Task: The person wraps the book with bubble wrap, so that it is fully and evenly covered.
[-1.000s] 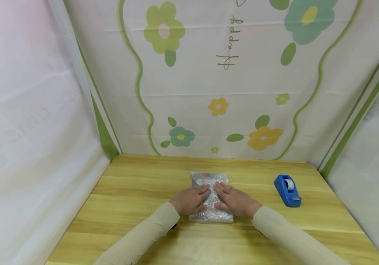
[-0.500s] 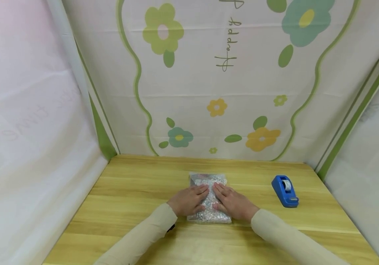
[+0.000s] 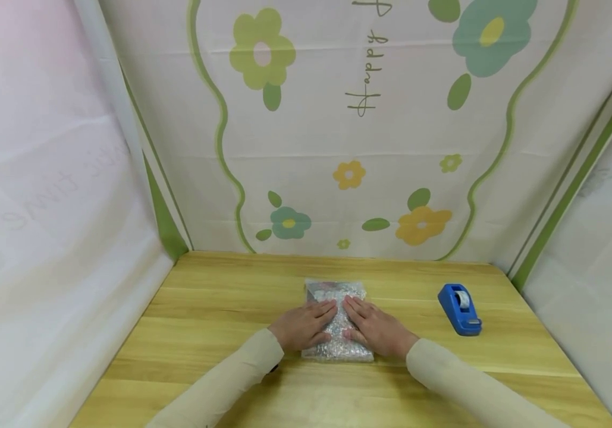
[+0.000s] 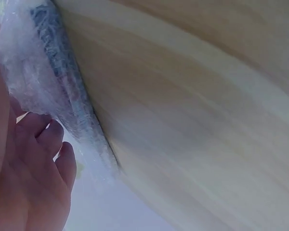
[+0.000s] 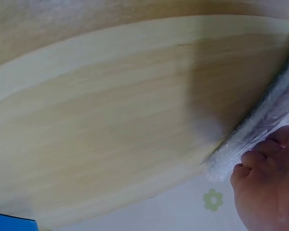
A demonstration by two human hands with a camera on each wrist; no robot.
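Observation:
A flat rectangular packet in clear bubble wrap lies on the wooden table, its darker contents only partly visible through the wrap. My left hand rests on the packet's left side with the fingers extended. On the right side, my right hand lies with straight fingers over the top. The fingertips of both hands come close together near the packet's middle. In the left wrist view the wrap shows beside the left hand. The right wrist view has the packet's edge beside the right hand.
A blue tape dispenser with a roll of tape stands on the table to the right of the packet. A white cloth with printed flowers hangs behind the table, and pale cloths hang at both sides.
The head view has shifted slightly. Both hands stay on the bubble-wrapped packet in nearly the same pose, and the tape dispenser has not moved on the table.

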